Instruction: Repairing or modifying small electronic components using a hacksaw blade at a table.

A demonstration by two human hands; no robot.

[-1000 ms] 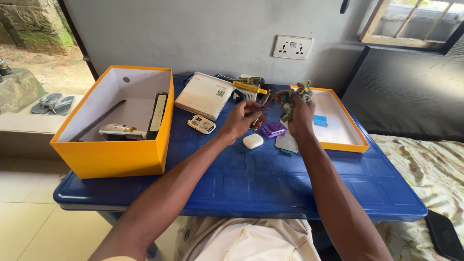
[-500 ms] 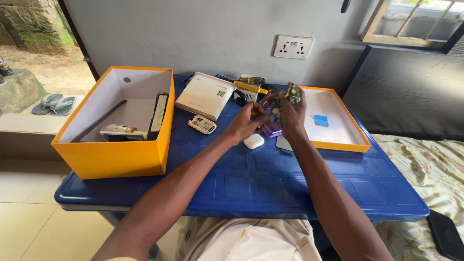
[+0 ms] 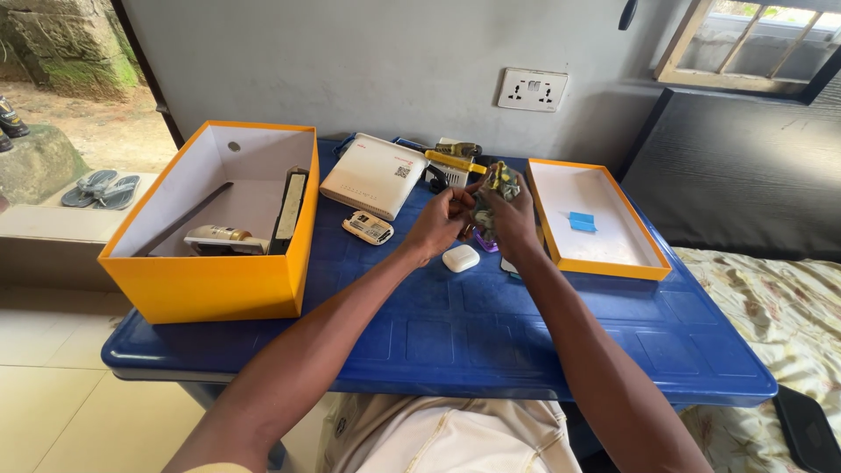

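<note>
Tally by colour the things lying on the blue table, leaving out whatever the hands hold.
Orange: 2, the box and the lid
White: 3, the flat router, the small earbud case and the little handset
Yellow: 1, the tool
Total: 6

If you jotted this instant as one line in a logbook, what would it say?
left hand: pinching small multicoloured bundle | right hand: gripping same bundle | below hands: white earbud case on blue table | left: open orange box

Both hands meet above the blue tabletop (image 3: 491,333): the left hand (image 3: 438,223) and right hand (image 3: 512,219) pinch a small multicoloured bundle (image 3: 492,188) between their fingers (image 3: 464,194). A white earbud case (image 3: 461,257) lies just below the fingers, an orange box (image 3: 210,285) well to their left, an orange lid (image 3: 604,263) just to their right.
</note>
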